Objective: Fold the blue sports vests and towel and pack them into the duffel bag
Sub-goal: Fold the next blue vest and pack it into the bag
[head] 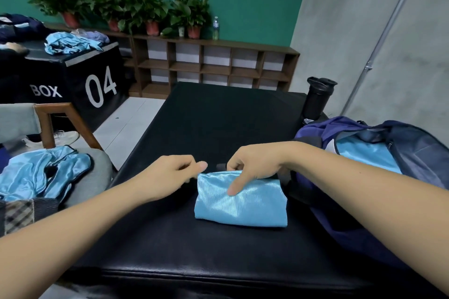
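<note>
Lying flat on the near half of the desk [218, 116], the folded vest [240, 201] makes a neat oblong. Its long axis runs left to right across the desk, dipping a little toward the right. Its near edge sits well back from the desk's front lip.

The right hand [255, 165] grips the vest's far edge, its thumb [233, 189] laid on top and its fingers curled over the back. The left hand [170, 175] sits curled just beside the far left corner. I cannot tell whether it pinches any cloth.

On the right, the open bag [413, 153] lies against the desk, its side just beside the vest's right end, with blue cloth [364, 155] showing inside. Beyond the hands, bare black top runs to the far edge, where a dark bottle [318, 97] stands at the right corner. To the left, the desk edge drops to floor. A chair [56, 116] near that side carries loose vests [43, 172] in a heap.
</note>
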Demonstrator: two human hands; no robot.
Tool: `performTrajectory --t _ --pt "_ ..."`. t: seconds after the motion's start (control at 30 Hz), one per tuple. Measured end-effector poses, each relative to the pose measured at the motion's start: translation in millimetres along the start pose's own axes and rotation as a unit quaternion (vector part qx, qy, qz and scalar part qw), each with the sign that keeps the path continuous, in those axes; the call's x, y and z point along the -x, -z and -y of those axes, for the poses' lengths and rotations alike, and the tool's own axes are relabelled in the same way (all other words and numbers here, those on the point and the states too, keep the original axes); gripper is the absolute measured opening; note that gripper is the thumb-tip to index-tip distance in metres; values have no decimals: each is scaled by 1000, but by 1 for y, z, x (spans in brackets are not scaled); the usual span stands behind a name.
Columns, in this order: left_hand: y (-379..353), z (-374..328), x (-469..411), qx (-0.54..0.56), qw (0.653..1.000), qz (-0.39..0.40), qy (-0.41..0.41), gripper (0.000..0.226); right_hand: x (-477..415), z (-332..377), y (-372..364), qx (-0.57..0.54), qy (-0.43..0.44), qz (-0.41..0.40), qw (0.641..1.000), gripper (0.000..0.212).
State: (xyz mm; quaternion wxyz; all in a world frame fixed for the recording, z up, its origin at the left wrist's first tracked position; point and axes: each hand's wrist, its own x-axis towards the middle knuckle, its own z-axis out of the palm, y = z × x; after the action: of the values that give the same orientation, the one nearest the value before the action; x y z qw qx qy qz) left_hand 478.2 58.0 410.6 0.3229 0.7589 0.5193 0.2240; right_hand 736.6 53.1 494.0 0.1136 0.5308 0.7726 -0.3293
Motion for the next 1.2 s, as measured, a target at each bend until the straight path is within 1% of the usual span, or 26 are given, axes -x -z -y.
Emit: performTrajectory --t 0.13,0.27,0.33,0.47,0.57,0.63,0.77,0.9,0.97,1.03,1.07,1.13,1.2 --pt "1 -3 -1 -12 1000 -7 6 50 43 2 27 -21 24 -65 997 39" --pt "-1 -12 -5 -32 999 -1 -6 41 106 -8 60 -52 20 -133 990 36" --pt "-4 -25 -8 -38 999 -7 -18 34 138 -22 77 -48 18 -165 985 36" --pt "-15 -64 -15 -12 998 -18 -51 25 194 -61 104 -66 -22 -222 972 34" --pt "-26 -98 -19 -7 996 -9 -85 22 226 -97 115 -32 -69 -253 965 31" --pt "-35 -123 -22 -4 994 1 -109 16 238 -119 117 -8 -104 -250 963 29" --pt "-56 -175 -30 -3 987 12 -158 10 242 -161 109 11 -160 -207 965 25" --pt "-87 -232 -35 7 972 15 -235 8 227 -193 93 -29 -178 -149 972 21" --pt "-108 -255 -39 -1 958 21 -285 8 214 -205 86 -37 -173 -137 975 19" --pt "-134 -271 -47 -47 941 26 -335 8 200 -211 78 9 -167 -141 976 16" --pt "-147 -276 -51 -77 936 39 -342 13 193 -214 74 39 -166 -148 974 15" --pt "-172 -285 -61 -136 933 84 -321 29 181 -218 64 75 -170 -166 968 14" --pt "-191 -291 -71 -215 921 104 -307 42 173 -222 53 96 -175 -196 960 11"
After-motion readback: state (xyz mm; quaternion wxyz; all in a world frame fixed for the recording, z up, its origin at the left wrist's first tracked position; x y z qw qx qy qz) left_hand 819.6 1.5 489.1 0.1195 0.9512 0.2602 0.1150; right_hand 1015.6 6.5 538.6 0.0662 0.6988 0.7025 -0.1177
